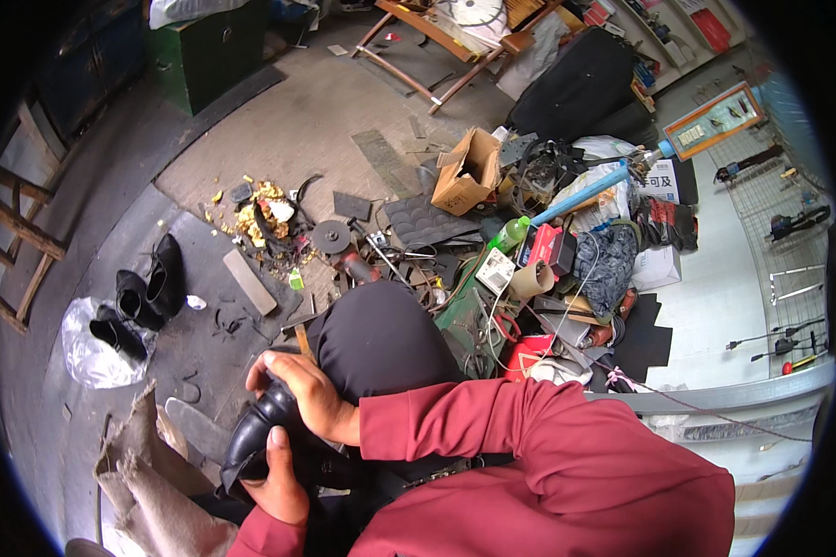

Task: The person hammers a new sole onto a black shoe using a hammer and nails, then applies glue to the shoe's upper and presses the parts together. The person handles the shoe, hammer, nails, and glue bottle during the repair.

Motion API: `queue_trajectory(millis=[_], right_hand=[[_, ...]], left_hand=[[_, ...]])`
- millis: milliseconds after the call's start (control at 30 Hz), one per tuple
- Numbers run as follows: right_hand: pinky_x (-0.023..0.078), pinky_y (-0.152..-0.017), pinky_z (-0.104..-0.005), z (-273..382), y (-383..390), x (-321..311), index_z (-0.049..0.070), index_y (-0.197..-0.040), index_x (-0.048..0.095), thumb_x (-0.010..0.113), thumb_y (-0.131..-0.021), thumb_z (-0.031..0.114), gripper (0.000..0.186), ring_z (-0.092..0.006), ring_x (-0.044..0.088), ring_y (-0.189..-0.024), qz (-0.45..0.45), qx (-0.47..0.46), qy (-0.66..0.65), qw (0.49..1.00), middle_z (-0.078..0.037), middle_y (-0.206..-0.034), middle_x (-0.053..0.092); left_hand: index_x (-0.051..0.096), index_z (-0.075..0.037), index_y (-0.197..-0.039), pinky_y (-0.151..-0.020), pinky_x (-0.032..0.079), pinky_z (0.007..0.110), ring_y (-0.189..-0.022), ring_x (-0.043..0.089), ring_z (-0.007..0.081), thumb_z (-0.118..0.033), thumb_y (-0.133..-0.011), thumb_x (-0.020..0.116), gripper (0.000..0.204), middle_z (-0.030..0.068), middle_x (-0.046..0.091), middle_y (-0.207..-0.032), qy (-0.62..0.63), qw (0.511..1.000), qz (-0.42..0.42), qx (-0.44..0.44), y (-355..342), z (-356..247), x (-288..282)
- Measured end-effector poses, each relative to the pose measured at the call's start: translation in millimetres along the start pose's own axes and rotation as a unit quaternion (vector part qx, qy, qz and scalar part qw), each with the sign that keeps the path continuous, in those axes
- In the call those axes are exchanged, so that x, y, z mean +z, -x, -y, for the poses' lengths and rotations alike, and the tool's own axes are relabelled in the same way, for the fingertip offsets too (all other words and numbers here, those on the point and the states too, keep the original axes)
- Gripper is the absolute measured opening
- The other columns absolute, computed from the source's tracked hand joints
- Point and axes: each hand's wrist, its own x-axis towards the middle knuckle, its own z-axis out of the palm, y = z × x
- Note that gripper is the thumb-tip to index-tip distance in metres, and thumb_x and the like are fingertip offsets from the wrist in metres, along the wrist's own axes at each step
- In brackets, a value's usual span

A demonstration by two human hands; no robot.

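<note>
A black leather shoe (pixel 255 429) rests against my lap, its shiny surface partly covered by my hands. My left hand (pixel 280 483) grips it from below, thumb pressed on its side and the other fingers hidden. From the right, my right hand (pixel 314 395) wraps over the upper part, fingers curled round the leather. Just beyond my right hand, the wooden handle of a hammer (pixel 303 340) shows beside my dark-trousered knee (pixel 381 325).
Black shoes (pixel 163 283) stand at the left, near a clear plastic bag (pixel 88 357). Ahead lie a grinder with a disc (pixel 331 238), scraps and a cardboard box (pixel 467 172). A green bottle (pixel 509 234) and cluttered tools lie right of my knee. A wooden stool (pixel 23 227) is far left.
</note>
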Motion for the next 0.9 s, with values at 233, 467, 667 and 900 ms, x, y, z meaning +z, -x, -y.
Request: queue_trajectory(millis=[233,467,667,900], right_hand=[[0.049,-0.080,-0.0362,-9,-10,-1,-0.001,-0.083,0.063,0.032,-0.107,0.035,0.052,-0.0258,0.065,-0.079,-0.030,-0.014,0.043,0.999,-0.014,-0.081,0.067],[0.047,-0.085,-0.0337,-14,-6,-5,0.000,-0.089,0.063,0.036,-0.107,0.035,0.048,-0.0197,0.060,-0.085,0.019,-0.040,0.032,0.999,-0.010,-0.086,0.064],[0.048,-0.080,-0.0365,-18,-15,1,-0.001,-0.080,0.064,0.038,-0.107,0.037,0.053,-0.0247,0.063,-0.078,-0.044,-0.065,0.052,0.996,-0.012,-0.079,0.065],[0.048,-0.082,-0.0350,-19,-7,-2,-0.001,-0.086,0.064,0.038,-0.106,0.035,0.049,-0.0226,0.062,-0.081,-0.007,-0.051,0.023,0.998,-0.011,-0.083,0.065]], left_hand=[[0.064,0.004,-0.127,-0.090,0.052,0.030,-0.101,0.066,0.0163,-0.022,-0.105,0.064,0.033,0.0073,0.070,-0.115,-0.036,0.999,0.010,0.003,-11,1,2],[0.062,0.006,-0.132,-0.099,0.053,0.033,-0.111,0.067,0.0202,-0.023,-0.106,0.063,0.039,0.0119,0.068,-0.126,-0.021,0.999,0.026,0.004,-3,-2,-3],[0.062,0.006,-0.131,-0.099,0.052,0.033,-0.111,0.066,0.0201,-0.022,-0.105,0.064,0.038,0.0115,0.067,-0.127,-0.023,0.999,0.024,0.010,-15,-1,3],[0.062,0.006,-0.131,-0.098,0.052,0.032,-0.110,0.067,0.0195,-0.023,-0.105,0.065,0.039,0.0112,0.068,-0.125,0.006,1.000,0.018,0.004,-6,0,1]])
